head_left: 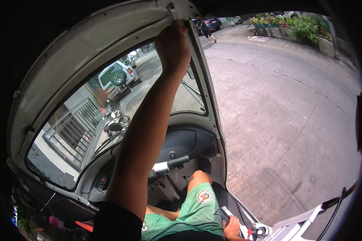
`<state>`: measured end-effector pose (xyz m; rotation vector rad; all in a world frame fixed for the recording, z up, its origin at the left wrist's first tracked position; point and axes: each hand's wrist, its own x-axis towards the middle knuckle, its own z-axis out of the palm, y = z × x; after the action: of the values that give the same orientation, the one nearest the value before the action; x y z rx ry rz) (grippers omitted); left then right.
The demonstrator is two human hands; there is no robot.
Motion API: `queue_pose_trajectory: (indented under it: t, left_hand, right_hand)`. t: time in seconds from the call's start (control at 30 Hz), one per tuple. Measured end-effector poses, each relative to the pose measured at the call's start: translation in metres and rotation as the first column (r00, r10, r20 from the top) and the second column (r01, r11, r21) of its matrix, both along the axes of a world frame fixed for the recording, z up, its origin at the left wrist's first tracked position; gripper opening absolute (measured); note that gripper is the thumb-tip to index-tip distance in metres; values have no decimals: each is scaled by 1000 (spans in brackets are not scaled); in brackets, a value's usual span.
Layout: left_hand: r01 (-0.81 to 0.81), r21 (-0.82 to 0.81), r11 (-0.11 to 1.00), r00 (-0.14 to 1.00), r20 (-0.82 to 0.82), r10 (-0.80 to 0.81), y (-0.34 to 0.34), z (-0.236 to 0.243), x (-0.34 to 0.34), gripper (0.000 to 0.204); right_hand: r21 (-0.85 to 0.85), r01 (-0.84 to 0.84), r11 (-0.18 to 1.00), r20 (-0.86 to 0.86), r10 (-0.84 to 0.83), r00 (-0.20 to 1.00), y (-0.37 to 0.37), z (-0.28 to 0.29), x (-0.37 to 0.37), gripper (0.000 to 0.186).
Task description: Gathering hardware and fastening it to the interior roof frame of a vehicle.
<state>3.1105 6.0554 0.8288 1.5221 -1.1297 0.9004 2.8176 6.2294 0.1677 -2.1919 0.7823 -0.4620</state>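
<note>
My left hand (173, 50) is raised to the upper corner of the cab's cream-coloured frame (138, 25), beside the windshield post (201, 68). Its fingers are closed at the corner, just below a bolt hole. What they hold, if anything, is hidden. Low at the right, my right hand (231, 227) rests with fingers stretched out at the seat's side, next to a red and white part (258, 231). I am seated in the cab, facing the windshield (149, 96). My left arm crosses in front of the handlebar (169, 164) and the dark dashboard (183, 140).
The cab's right side opens onto a concrete road (277, 112). Beyond the glass stand a white vehicle (116, 76), a motorcycle (116, 122) and a metal railing (72, 132). A person (205, 30) walks near a dark car (213, 23); potted plants (305, 28) line the far side.
</note>
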Motion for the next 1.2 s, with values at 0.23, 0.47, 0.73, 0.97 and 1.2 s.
queue_pose_trajectory:
  t: [0.23,0.47,0.73,0.97,1.2]
  left_hand:
    - [-85,-39,996,996,-43,84,-10,-4,-4,24]
    - [-28,-330,944,995,82,58,-35,-8,-1,10]
    - [-54,-236,970,974,200,102,-25,-3,18,8]
    - [251,-545,800,814,-328,-479,-33,-8,-40,24]
    - [-6,-387,922,927,344,150,-30,-1,33,24]
  right_hand:
    - [6,-4,1000,4,4,1000,-7,23,-1,47]
    - [-2,1,1000,8,-1,1000,-2,7,-1,47]
    - [-24,18,1000,21,-17,1000,2,0,-1,47]
    - [-9,22,1000,13,-22,1000,0,-14,0,50]
    - [-2,-8,1000,9,8,1000,-2,-11,5,50]
